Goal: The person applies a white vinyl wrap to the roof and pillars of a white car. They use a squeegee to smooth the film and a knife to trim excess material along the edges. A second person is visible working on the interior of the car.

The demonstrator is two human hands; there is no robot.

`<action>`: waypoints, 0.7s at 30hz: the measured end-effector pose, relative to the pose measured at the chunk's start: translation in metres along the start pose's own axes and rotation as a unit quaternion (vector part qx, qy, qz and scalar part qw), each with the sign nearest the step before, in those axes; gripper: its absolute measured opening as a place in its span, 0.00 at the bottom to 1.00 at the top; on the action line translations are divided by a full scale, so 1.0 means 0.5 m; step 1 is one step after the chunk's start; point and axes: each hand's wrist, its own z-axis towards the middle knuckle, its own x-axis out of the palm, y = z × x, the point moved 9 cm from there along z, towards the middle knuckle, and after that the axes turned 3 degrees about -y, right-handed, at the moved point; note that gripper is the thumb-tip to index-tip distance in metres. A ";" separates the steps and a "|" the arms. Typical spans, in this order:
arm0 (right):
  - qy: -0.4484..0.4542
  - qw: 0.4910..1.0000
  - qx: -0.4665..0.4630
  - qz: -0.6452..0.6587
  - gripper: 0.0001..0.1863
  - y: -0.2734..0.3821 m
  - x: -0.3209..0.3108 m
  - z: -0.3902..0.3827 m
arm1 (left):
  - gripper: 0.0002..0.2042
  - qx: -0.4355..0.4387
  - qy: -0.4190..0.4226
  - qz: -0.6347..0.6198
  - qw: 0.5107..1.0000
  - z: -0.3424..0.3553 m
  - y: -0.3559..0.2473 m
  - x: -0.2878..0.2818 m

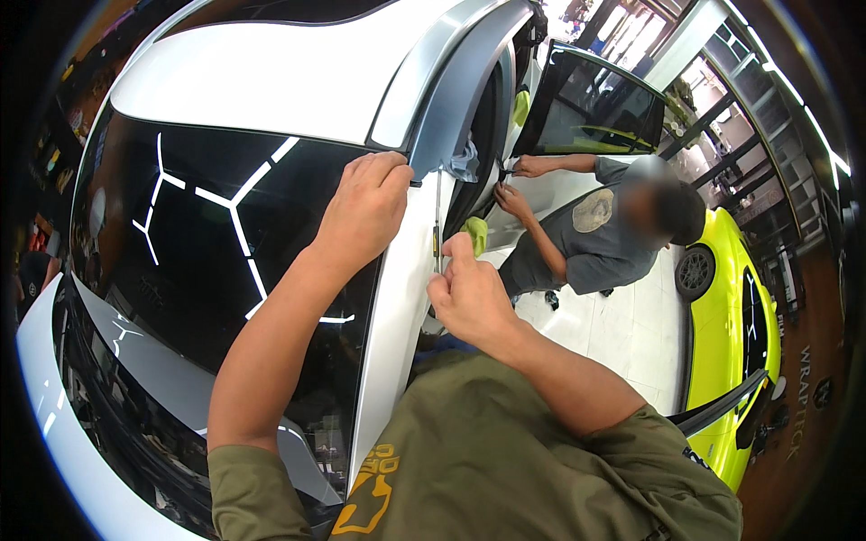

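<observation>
My left hand [368,206] rests with bent fingers at the top corner of the dark windshield [225,207], beside the white pillar [397,307] of a car. A small dark edge shows at its fingertips; what they hold is mostly hidden. My right hand [471,293] is closed, thumb and forefinger pinched at the lower end of a slim silver cutter knife [437,225] with a dark and yellow part. The knife lies along the pillar, its far end near the grey door-frame trim [460,90].
Beside the open car door [591,104], another person [595,225] in a dark grey shirt works with both hands at the door opening. Green cloth [474,234] and bluish cloth [465,164] are near the frame. A yellow-green car [722,334] stands at the right.
</observation>
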 end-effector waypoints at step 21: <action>-0.116 0.966 -0.125 0.195 0.18 0.067 -0.117 0.026 | 0.13 -0.198 0.004 -0.286 0.937 0.026 -0.027 -0.033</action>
